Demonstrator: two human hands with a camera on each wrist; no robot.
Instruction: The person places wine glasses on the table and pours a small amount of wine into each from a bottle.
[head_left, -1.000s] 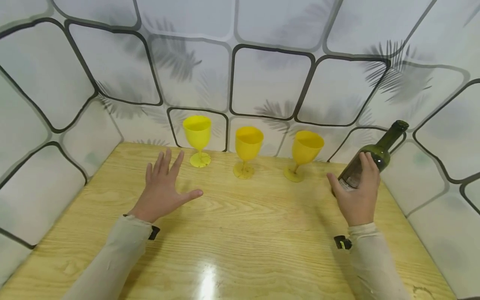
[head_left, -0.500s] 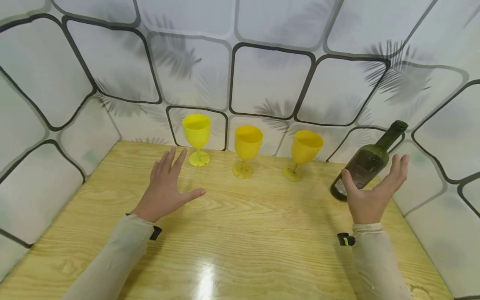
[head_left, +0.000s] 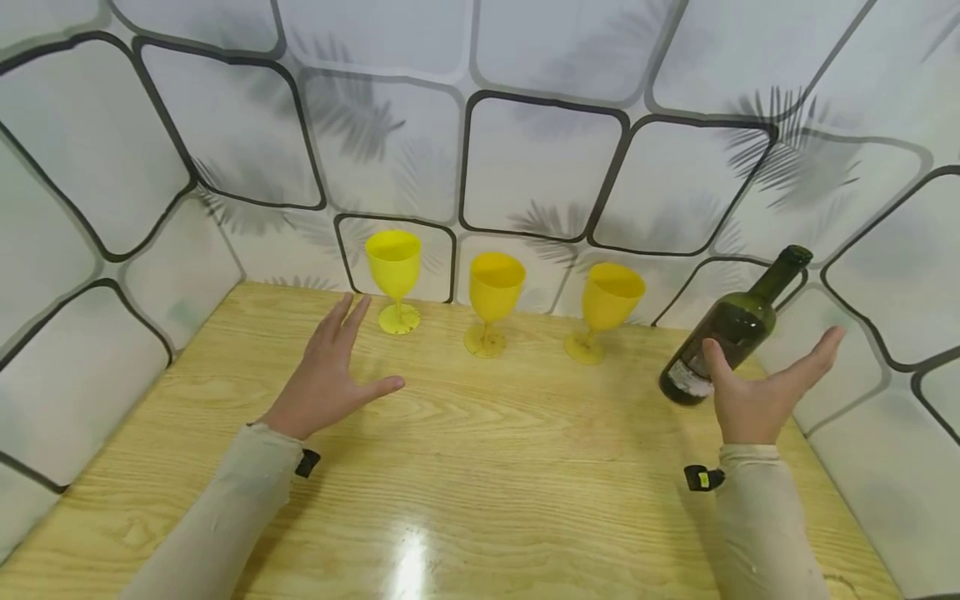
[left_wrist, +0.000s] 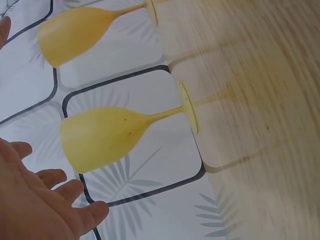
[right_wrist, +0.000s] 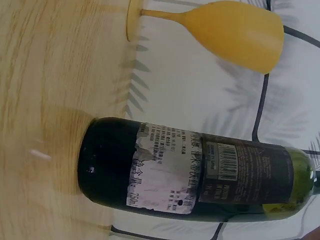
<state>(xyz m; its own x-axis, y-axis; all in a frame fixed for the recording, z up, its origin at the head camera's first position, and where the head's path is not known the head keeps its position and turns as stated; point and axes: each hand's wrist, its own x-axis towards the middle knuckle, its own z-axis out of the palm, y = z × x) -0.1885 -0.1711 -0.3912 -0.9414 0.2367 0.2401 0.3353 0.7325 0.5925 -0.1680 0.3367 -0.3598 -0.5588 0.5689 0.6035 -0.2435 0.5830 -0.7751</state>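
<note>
Has the left hand (head_left: 322, 375) out over the left part of the wooden table (head_left: 465, 467), with fingers stretched long and thumb spread wide, released and grasping nothing. Lies nearest to the left goblet (head_left: 394, 262), with fingertips just beside its foot in the head view, but shows a gap below the bowl from the left wrist. Has the right hand (head_left: 757, 400) on the right side, likewise released, with thumb pointing far and left, and with fingers angled away to the far right. Lies just to the near right of the green bottle (head_left: 738, 321), overlapping it with the thumb in the head view. From the right wrist, shows the bottle's body uncovered by fingers.

At the far right of the table, stands on its base, slanting rightward in the head view. Bears a torn white label (right_wrist: 165, 170) low down, printed with text, and a dark label (right_wrist: 247, 170) with a barcode higher up.

Along the far edge, left of the bottle, stand upright in a row, well apart: left goblet, middle goblet (head_left: 497, 283) and right goblet (head_left: 612, 296), all yellow. Rises behind, with dark outlines and grey fronds: patterned wall (head_left: 543, 167). Wears pale sleeves (head_left: 225, 508) and black wristbands (head_left: 703, 477).
</note>
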